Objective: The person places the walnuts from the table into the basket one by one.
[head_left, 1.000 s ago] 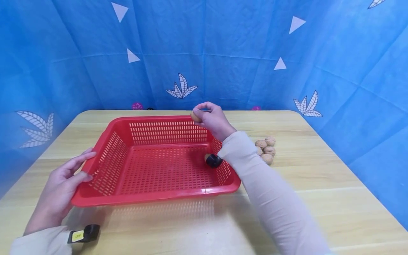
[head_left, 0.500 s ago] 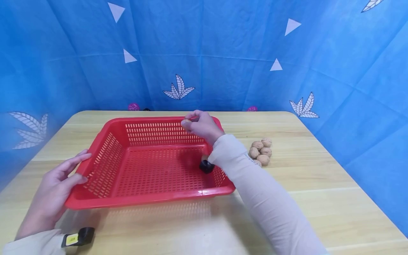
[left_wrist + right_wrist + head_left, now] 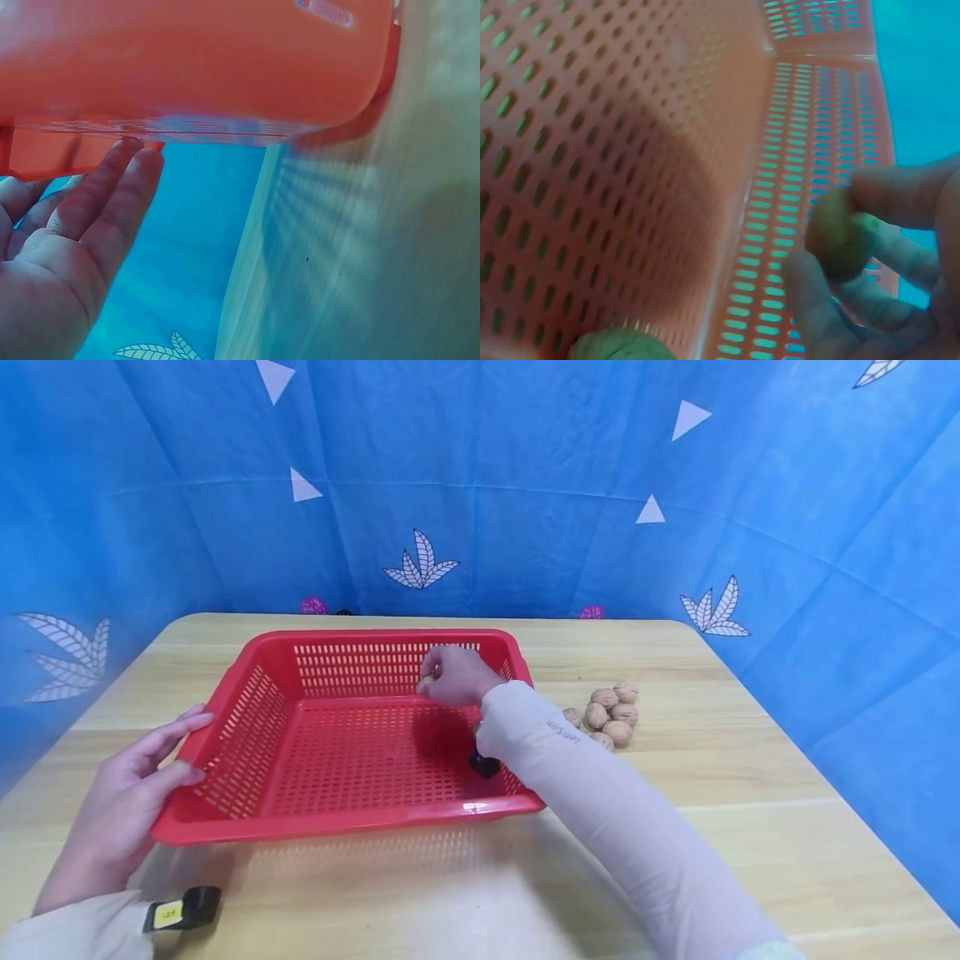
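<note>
Head view bright, fairly sharp | red rectangular perforated plastic basket (image 3: 348,820): small glint on near rim, soft shadow over its right floor | pale wood-grain desk (image 3: 712,860): whitish glare in front of basket | left wrist: slatted light streaks on desk beside basket | right wrist: dim, hazy, round brown walnut (image 3: 840,236) before basket's slotted wall blurred

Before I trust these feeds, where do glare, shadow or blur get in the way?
Head view: glare spot on the near rim of the red basket, pale sheen on the table; left wrist view: hazy, slatted shadow across the table; right wrist view: dark shadow over the red basket's floor, held walnut soft-edged.
</note>
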